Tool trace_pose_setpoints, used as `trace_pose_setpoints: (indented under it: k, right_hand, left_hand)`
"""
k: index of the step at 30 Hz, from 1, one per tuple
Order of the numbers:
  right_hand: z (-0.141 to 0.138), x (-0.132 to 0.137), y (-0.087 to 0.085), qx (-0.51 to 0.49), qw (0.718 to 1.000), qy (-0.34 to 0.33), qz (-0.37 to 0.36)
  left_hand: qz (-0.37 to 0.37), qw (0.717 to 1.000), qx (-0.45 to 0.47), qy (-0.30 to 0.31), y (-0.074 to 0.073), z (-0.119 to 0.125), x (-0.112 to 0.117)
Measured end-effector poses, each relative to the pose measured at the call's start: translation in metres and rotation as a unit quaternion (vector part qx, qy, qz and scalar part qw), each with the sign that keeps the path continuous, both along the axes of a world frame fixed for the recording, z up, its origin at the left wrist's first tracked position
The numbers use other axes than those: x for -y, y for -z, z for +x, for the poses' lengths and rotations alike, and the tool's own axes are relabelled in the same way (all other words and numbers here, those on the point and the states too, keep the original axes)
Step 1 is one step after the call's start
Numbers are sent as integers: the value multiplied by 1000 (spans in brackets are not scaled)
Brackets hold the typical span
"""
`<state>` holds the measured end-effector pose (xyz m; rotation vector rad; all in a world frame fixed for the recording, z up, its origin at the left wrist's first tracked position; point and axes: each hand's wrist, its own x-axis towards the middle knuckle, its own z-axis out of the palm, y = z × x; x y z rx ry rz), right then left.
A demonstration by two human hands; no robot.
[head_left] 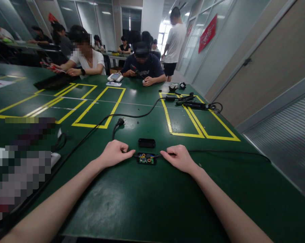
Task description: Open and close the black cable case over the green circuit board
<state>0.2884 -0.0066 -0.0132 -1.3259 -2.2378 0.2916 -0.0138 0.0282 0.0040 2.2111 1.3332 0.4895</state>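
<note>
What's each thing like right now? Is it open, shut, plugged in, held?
Small black plastic case: open, green circuit board showing.
Black rectangular plastic lid: off, hollow side up.
Black plug with metal prongs: unplugged, on the green table.
Black cable at the case's left: held by the left hand.
Black cable at its right: held by the right hand.

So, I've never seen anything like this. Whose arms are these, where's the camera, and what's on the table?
There's no machine here: these are a person's own bare hands, seen by a camera worn on their head, looking forward and down. The left hand and right hand each hold a black cord at opposite ends of an open black case with a circuit board inside. Just beyond lies another black shell piece, and a plug farther off. Yellow tape marks the green table.
</note>
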Motion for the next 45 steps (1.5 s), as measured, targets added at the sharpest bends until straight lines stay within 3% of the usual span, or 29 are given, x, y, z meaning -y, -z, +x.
trace_pose_setpoints:
  k: [10,21,32,40,45]
  right_hand:
    - [-7,6,-5,-10,997,-74,4]
    - [-15,7,0,23,994,-96,55]
    - [-22,9,-4,92,992,-69,58]
    - [-32,10,4,42,998,28,34]
    - [-33,9,6,25,999,21,34]
  left_hand:
    - [105,987,65,102,5,7,9]
    - [111,974,104,170,7,6,11]
    - [150,963,90,205,2,10,13]
    - [173,966,70,178,7,16,16]
    - [152,972,66,168,7,18,16]
